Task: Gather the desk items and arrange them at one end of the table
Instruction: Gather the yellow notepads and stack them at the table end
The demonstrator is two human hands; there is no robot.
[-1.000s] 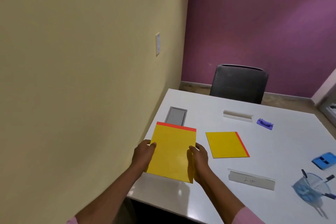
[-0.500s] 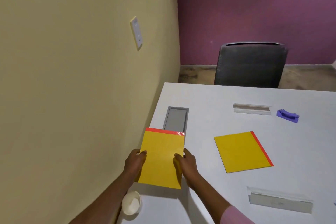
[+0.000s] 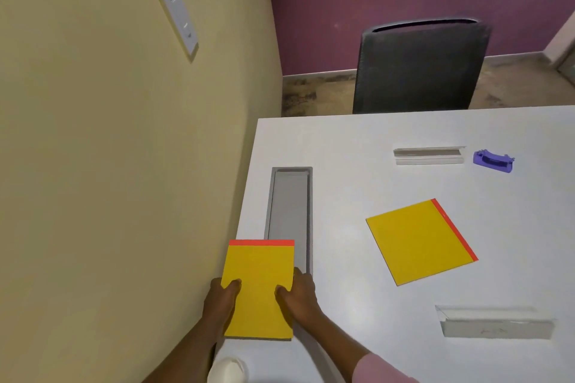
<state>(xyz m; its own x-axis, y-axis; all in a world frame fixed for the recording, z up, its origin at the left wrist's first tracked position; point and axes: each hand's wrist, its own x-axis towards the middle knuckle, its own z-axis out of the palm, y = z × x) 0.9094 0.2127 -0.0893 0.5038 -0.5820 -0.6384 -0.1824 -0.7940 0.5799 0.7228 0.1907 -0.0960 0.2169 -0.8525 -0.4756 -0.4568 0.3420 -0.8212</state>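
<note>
Both hands have the yellow pad (image 3: pixel 259 289) by its long sides: left hand (image 3: pixel 222 298) on the left edge, right hand (image 3: pixel 300 292) on the right, thumbs curled over the top, the other fingers tucked underneath where I can't see them. Can't tell if the pad touches the table (image 3: pixel 357 140) or sits just off it. Straight ahead of the hands there's a grey recessed tray (image 3: pixel 289 214) sunk into the tabletop; only its grey floor shows, and the pad's red-edged far end covers its near end. Just below the left wrist is a white cup (image 3: pixel 228 370), cut off by the frame, contents unreadable. Well off to the right of the right hand a second yellow pad (image 3: pixel 420 241) lies flat. Further right and closer in sits a clear holder (image 3: pixel 494 325) with faint marks I can't make out. Way beyond, another clear holder (image 3: pixel 427 155) sits beside a purple gadget (image 3: pixel 493 160), too small to identify.
</note>
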